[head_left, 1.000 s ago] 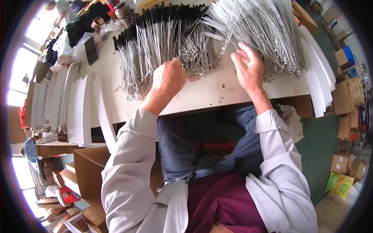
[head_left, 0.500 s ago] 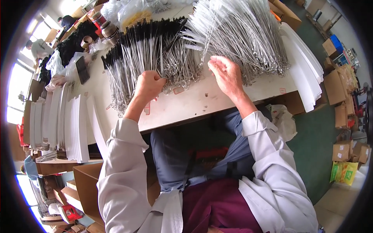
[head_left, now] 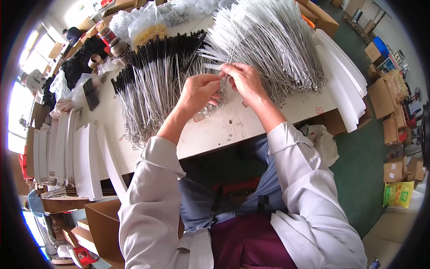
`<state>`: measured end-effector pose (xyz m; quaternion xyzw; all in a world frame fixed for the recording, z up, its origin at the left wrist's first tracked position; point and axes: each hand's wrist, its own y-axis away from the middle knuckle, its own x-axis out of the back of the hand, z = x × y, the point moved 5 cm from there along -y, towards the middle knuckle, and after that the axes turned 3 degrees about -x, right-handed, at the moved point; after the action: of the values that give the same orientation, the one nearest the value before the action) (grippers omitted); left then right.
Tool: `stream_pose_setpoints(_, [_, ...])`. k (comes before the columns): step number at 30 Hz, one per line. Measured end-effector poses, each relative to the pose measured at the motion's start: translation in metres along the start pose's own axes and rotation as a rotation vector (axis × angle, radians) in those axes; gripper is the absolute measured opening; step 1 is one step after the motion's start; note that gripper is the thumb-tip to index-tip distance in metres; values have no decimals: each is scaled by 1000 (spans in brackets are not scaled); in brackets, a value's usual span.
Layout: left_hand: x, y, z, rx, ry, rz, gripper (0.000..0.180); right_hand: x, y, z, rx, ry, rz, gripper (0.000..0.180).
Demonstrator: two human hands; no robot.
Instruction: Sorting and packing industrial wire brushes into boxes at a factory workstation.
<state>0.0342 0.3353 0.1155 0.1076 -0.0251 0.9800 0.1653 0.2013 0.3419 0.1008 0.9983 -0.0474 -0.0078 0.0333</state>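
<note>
My left hand (head_left: pixel 199 93) is closed, its fingers curled in beside the right hand. What it holds, if anything, is hidden. My right hand (head_left: pixel 245 81) pinches with thumb and forefinger at the handle ends of a few white-bristled wire tube brushes (head_left: pixel 232 44), which lean on the pile behind. Under and left of my hands lies a broad heap of black-bristled tube brushes (head_left: pixel 154 74), looped wire ends toward me. A larger heap of white-bristled tube brushes (head_left: pixel 282 49) spreads to the right, its loops also facing me.
White folded strips (head_left: pixel 340 74) lie right of the heaps; more white strips (head_left: pixel 87 157) stand at the left. A steel flask (head_left: pixel 119 47) and clear plastic bags (head_left: pixel 145 20) sit farther back. An open cardboard box (head_left: pixel 104 224) is low at the left.
My left hand has moved right, close to the right hand. My right hand, loosely open before, has closed its thumb and forefinger at the white brushes' handles. The view has shifted slightly.
</note>
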Motion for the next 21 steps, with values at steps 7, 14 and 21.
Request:
stream_pose_setpoints(7, [-13,0,2,109,480,-158,27,0,16,-16,15,-131,-119,29])
stream_pose_setpoints(14, [-5,8,15,96,473,-110,16,25,37,-65,360,551,48,31])
stream_pose_setpoints(21, [8,11,76,-119,316,-35,14,107,19,-84,805,1440,494,51])
